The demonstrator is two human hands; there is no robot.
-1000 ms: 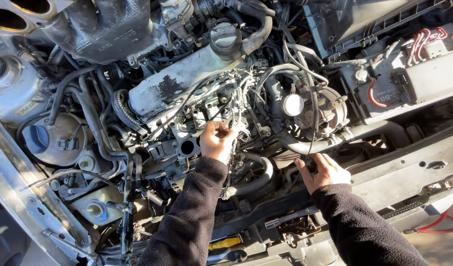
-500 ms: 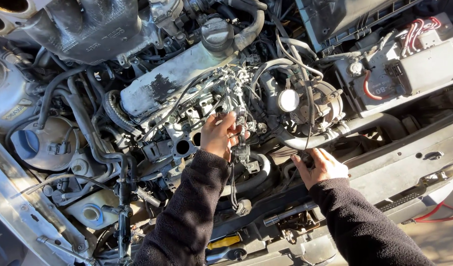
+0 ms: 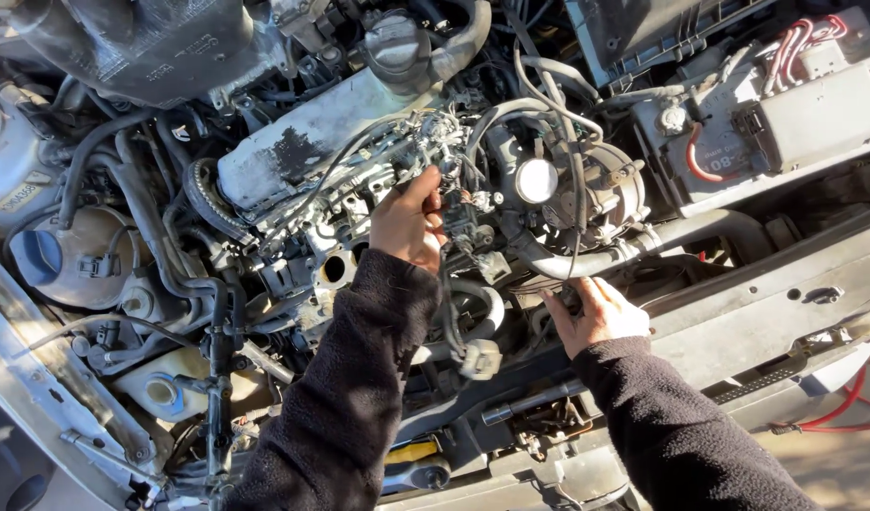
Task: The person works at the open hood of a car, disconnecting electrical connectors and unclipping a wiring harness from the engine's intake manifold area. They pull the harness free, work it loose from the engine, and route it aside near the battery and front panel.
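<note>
I look down into an open car engine bay. My left hand (image 3: 408, 225) reaches into the middle of the engine, its fingers pinched on a small connector in the wiring bundle (image 3: 451, 203) beside the grimy valve cover (image 3: 307, 151). My right hand (image 3: 594, 312) rests lower right, fingers curled on a dark hose or part just under the round distributor housing (image 3: 586, 194). What exactly the right fingers grip is hidden. Both arms wear dark fleece sleeves.
A battery (image 3: 785, 114) with red cables sits at the upper right. A black air intake duct (image 3: 141, 47) lies upper left, a blue-capped reservoir (image 3: 37, 257) at the left. The metal front crossmember (image 3: 766, 308) runs across the lower right. Hoses and wires crowd the bay.
My left hand has moved up and right along the engine to the wiring near the distributor. My right hand has stayed under the housing. The view has shifted slightly.
</note>
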